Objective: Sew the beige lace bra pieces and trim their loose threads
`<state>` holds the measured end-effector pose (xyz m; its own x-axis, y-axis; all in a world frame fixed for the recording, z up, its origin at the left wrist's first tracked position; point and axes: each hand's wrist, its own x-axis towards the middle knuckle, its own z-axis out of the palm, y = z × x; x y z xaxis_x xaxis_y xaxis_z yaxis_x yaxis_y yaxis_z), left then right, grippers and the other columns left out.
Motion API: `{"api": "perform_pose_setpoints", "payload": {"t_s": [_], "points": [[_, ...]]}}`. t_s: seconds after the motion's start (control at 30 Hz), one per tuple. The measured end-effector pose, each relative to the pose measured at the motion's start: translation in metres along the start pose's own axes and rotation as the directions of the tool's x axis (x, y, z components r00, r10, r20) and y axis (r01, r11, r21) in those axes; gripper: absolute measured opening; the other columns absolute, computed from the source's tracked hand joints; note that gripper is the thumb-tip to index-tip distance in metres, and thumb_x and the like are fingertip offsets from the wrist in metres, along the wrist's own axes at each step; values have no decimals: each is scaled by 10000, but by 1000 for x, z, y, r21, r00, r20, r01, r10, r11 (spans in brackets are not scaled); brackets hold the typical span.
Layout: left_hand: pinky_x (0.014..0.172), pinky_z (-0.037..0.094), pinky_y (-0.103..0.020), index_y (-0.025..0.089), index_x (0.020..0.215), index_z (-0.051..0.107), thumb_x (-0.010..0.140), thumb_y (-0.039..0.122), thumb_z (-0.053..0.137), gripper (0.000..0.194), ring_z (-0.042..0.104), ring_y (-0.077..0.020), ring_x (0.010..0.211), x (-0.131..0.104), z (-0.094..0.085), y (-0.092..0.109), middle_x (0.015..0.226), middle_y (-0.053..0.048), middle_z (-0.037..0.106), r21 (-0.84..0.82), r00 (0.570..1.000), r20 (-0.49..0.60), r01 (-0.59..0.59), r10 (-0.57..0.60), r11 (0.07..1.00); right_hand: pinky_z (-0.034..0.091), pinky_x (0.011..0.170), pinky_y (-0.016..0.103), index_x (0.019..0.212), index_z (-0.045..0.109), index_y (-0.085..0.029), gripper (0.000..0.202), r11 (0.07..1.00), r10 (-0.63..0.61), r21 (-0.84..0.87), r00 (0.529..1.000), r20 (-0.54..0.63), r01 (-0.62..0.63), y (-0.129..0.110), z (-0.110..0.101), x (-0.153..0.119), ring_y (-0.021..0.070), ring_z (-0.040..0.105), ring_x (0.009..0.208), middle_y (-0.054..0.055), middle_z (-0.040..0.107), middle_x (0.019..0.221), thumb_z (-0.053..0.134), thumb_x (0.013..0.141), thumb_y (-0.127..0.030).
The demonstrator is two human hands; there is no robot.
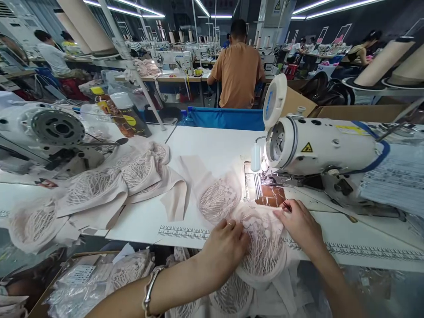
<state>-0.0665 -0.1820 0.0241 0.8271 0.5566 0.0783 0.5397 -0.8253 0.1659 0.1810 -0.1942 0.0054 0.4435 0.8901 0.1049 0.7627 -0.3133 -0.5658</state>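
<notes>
A pale pink lace bra cup [261,247] lies at the front edge of the white sewing table [212,145], joined to a second cup [218,198] to its left. My left hand [225,247] presses on the near cup's left side, fingers curled. My right hand [300,225] rests on its right edge, pinching the fabric together with a thin dark tool [286,205]. Both hands sit just in front of the needle area [268,183] of the white sewing machine [318,145].
A heap of similar lace cups [99,185] covers the table's left. Another machine [49,132] and bottles [126,112] stand at far left. A printed ruler [182,232] runs along the table's edge. A person in an orange shirt [238,70] sits ahead, back turned. Thread cones [384,62] stand at right.
</notes>
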Motion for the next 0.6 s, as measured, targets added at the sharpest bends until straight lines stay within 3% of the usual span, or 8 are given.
{"api": "perform_pose_setpoints", "payload": {"t_s": [0.07, 0.17, 0.23, 0.3, 0.37, 0.43, 0.53, 0.6], "points": [[809, 519, -388, 145, 886, 635, 948, 172, 605, 74, 622, -242, 855, 16, -8, 0, 902, -78, 668, -124, 998, -6, 56, -57, 991, 331, 548, 310, 692, 563, -260, 271, 996, -13, 91, 1000, 15, 12, 0, -1, 0, 276, 581, 778, 60, 641, 801, 612, 685, -526], [906, 511, -378, 131, 1025, 634, 927, 92, 577, 120, 608, -251, 1033, 51, -18, -2, 1076, -113, 669, -371, 992, -105, 31, -76, 928, 406, 576, 320, 692, 570, -248, 337, 974, -53, 221, 998, 39, 43, -2, -7, -5, 227, 556, 664, 34, 606, 685, 595, 722, -583], [983, 483, -377, 130, 1135, 615, 916, 71, 569, 231, 574, -251, 1155, 72, -22, -1, 1205, -131, 645, -538, 989, -144, -42, -43, 842, 444, 574, 310, 754, 599, -236, 401, 952, -79, 300, 996, 51, 60, -4, -15, -13, 204, 557, 629, 29, 614, 685, 567, 769, -635], [955, 490, -355, 142, 1062, 643, 921, 106, 581, 157, 607, -232, 1089, 87, -23, 4, 1128, -107, 677, -675, 994, -105, -50, -29, 736, 445, 545, 289, 792, 620, -223, 435, 907, -85, 418, 994, 65, 50, -7, -24, -24, 183, 544, 605, 23, 612, 688, 588, 801, -657], [843, 506, -306, 154, 881, 654, 924, 152, 594, 74, 635, -195, 912, 93, -23, 11, 941, -60, 695, -749, 998, -43, -9, -36, 663, 401, 497, 265, 781, 628, -211, 435, 817, -59, 576, 995, 79, 3, -11, -33, -36, 150, 483, 546, 5, 579, 641, 660, 806, -645], [765, 492, -264, 160, 774, 635, 918, 155, 585, 153, 625, -165, 814, 92, -24, 19, 843, -31, 681, -808, 998, -31, 8, -56, 590, 332, 454, 249, 748, 619, -200, 445, 682, -5, 728, 995, 97, -68, -17, -40, -46, 121, 416, 497, -14, 537, 592, 741, 770, -628], [748, 474, -237, 165, 746, 633, 896, 140, 575, 163, 625, -149, 798, 83, -26, 27, 831, -23, 685, -915, 997, -35, -4, -71, 404, 256, 425, 240, 731, 602, -195, 477, 519, 76, 843, 990, 121, -143, -24, -44, -58, 98, 362, 458, -46, 469, 543, 829, 689, -613], [741, 470, -236, 166, 734, 629, 895, 160, 576, 170, 622, -144, 773, 77, -29, 31, 799, -21, 681, -956, 997, -20, 3, -74, 293, 242, 421, 239, 734, 599, -194, 481, 480, 94, 865, 989, 115, -146, -25, -44, -63, 95, 355, 457, -53, 446, 541, 836, 688, -611]]}}
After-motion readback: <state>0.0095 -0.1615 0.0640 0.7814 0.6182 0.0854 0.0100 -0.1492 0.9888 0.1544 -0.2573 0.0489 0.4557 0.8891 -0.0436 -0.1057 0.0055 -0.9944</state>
